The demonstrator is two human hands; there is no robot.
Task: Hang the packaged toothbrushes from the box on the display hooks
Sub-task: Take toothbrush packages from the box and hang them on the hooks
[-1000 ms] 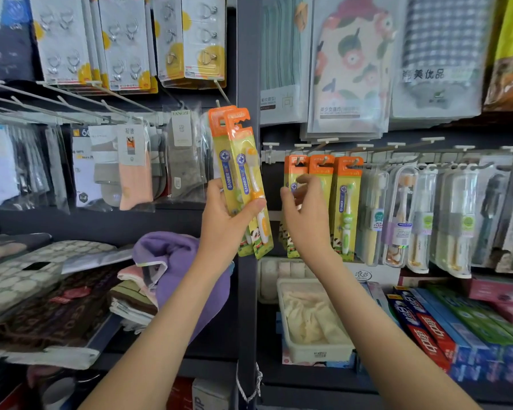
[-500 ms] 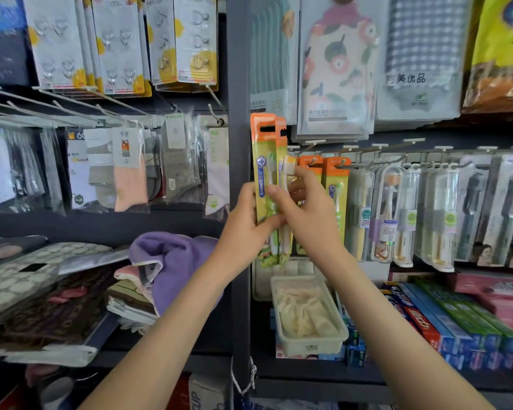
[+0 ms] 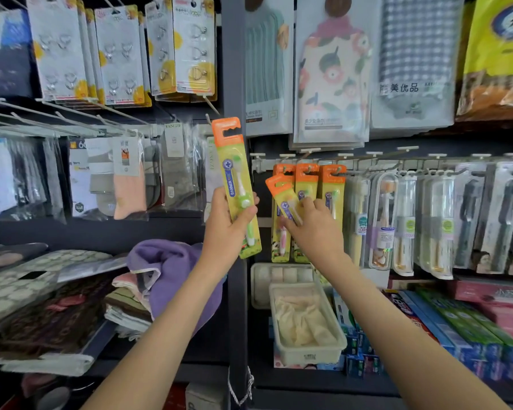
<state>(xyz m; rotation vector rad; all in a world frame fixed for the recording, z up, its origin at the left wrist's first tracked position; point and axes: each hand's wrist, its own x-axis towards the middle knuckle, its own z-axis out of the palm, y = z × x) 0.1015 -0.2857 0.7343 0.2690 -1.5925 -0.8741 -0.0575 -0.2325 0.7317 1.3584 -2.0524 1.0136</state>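
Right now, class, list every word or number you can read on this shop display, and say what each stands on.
"尚美优品": checked cloth pack.
"SANNER", seemingly: toothbrush pack in the left hand.
"CLEAN": clear toothbrush case.
"60": sock pack.
Too blurred: tilted toothbrush pack in the right hand, toothpaste boxes, hook cards.

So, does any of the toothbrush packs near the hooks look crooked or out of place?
Yes. One yellow toothbrush pack with an orange top leans left across the straight-hanging yellow packs. The right hand pinches it, and it seems not yet hung.
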